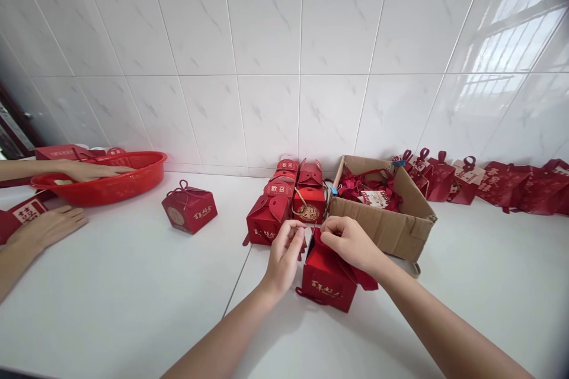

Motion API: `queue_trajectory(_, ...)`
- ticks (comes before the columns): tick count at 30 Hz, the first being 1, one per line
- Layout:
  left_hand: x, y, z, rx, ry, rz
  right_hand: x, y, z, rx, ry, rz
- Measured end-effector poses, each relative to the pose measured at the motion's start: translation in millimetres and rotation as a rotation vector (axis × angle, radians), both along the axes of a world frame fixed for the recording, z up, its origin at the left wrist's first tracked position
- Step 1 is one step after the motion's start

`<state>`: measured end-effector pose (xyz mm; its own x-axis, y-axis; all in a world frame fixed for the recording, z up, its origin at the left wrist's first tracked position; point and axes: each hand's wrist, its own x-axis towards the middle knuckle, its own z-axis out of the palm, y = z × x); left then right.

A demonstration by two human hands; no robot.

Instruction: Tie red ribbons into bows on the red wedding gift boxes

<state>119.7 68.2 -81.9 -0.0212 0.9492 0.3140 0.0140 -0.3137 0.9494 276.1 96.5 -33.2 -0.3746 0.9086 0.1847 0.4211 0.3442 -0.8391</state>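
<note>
A red gift box (329, 284) with gold lettering stands in front of me, its top flaps partly raised. My right hand (351, 244) is over its top with the fingers curled in a pinch; what they hold is hidden. Close by on the left, my left hand (284, 256) has thumb and fingertips pressed together. A thin line, perhaps a cord, shows between the two hands, too fine to name surely. A red ribbon loop (311, 295) lies at the box's lower left. Just behind my left hand is another red gift box (267, 219).
More red boxes (310, 174) stand in rows toward the tiled wall. An open cardboard box (377, 222) holds red ribboned items. Red gift bags (502, 185) line the right. One red box (189, 208) sits apart at left. Another person's hands (48, 228) are by a red plastic basin (120, 188).
</note>
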Motion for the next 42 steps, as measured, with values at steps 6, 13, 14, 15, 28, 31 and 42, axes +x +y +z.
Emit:
queue_trajectory(6, -0.1, 1.4, 1.3, -0.008, 0.037, 0.01, 0.9, 2.0, -2.2, 0.036, -0.005, -0.032)
queue_trajectory(13, -1.7, 0.6, 2.0, -0.01, 0.128, 0.039, 0.7, 2.6, -2.9, 0.048, 0.003, -0.034)
queue_trajectory(14, -1.7, 0.6, 2.2, -0.001, 0.134, 0.048, 0.8, 2.6, -2.9, 0.055, 0.002, -0.037)
queue_trajectory(15, -1.7, 0.9, 2.3, 0.009, 0.138, 0.055, 0.8, 2.6, -2.8, 0.063, -0.001, -0.042)
queue_trajectory(28, 0.0, 1.3, 8.6, 0.002, 0.12, 0.086, 4.1, -2.0, 4.1, 0.047, 0.026, 0.104)
queue_trajectory(31, 2.0, -1.0, 13.2, -0.028, 0.103, 0.126, 5.4, -2.6, 5.9, 0.055, 0.032, 0.131)
queue_trajectory(42, 5.3, 4.2, 24.3, -0.107, 0.085, 0.037, 7.1, 1.6, 3.2, 0.084, 0.024, 0.111)
